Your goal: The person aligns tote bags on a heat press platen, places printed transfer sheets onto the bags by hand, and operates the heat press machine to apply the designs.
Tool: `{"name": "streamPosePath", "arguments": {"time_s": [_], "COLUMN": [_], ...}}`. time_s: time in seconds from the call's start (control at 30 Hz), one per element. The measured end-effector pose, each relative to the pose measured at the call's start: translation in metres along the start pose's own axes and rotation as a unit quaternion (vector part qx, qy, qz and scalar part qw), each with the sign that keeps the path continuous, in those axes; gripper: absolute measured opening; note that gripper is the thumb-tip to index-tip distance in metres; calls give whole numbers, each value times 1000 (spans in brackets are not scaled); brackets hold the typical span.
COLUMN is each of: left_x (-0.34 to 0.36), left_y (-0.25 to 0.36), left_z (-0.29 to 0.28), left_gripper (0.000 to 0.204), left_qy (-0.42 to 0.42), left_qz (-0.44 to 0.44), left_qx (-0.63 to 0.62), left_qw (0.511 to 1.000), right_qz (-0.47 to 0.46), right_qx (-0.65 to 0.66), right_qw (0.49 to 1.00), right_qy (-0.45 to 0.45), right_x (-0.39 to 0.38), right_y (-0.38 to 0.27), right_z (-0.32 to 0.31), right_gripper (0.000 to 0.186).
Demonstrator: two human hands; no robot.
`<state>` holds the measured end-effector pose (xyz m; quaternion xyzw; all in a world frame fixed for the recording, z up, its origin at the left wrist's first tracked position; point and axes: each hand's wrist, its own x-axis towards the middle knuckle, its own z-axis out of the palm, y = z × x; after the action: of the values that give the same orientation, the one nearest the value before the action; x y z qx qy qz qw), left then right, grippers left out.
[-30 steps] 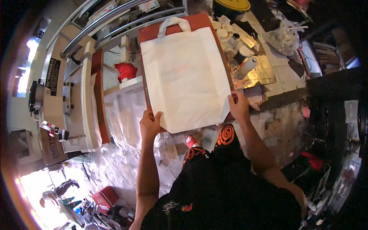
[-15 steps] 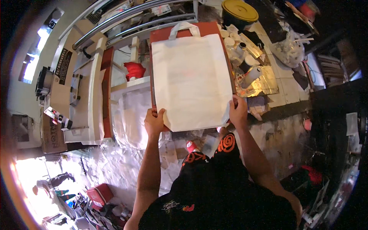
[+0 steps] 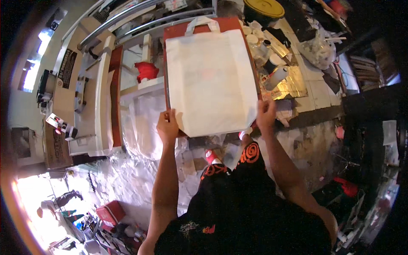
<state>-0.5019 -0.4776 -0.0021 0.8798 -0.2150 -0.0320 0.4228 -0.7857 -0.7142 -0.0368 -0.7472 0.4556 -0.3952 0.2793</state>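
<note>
A white cloth tote bag (image 3: 210,83) lies flat on a reddish-brown board (image 3: 180,30), handles toward the far end, its sides nearly covering the board. My left hand (image 3: 169,122) has its fingers pinched at the bag's lower left edge. Opposite it, my right hand (image 3: 266,114) grips the lower right edge with bent fingers. The bag's underside is hidden, as are some fingertips.
Left stands a machine frame with metal rails (image 3: 104,29) and red cloth (image 3: 144,71). To the right are bottles (image 3: 276,76), small tubs, gold foil (image 3: 293,80), a plastic bag (image 3: 318,53) and a yellow-lidded bucket (image 3: 263,8). A distant person (image 3: 53,204) appears lower left.
The bag and board appear straighter and slightly higher in view than a second ago, with both hands alongside. My left thumb has shifted from the bag's face toward its edge.
</note>
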Motion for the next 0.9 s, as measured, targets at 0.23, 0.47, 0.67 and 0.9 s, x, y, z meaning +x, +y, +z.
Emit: {"name": "streamPosePath", "arguments": {"time_s": [0.23,0.47,0.67,0.9], "left_x": [-40,-250,-443,-525], "left_y": [-91,-259,-323,-337], "left_z": [-34,-58,-109,-124], "left_gripper": [42,27,29,29], "left_qy": [30,-182,-320,-293], "left_qz": [-206,-205,-266,-324], "left_qx": [-205,202,130,126], "left_qw": [956,940,900,890], "right_qz": [454,251,298,344], "right_qx": [255,-56,-96,-80], "right_qw": [846,959,929,914], "right_qy": [116,-122,-200,-201], "right_x": [-87,-187,-188,-200], "right_y": [130,226,226,243], "right_z": [-12,107,197,247], "right_gripper": [39,32,28,23]}}
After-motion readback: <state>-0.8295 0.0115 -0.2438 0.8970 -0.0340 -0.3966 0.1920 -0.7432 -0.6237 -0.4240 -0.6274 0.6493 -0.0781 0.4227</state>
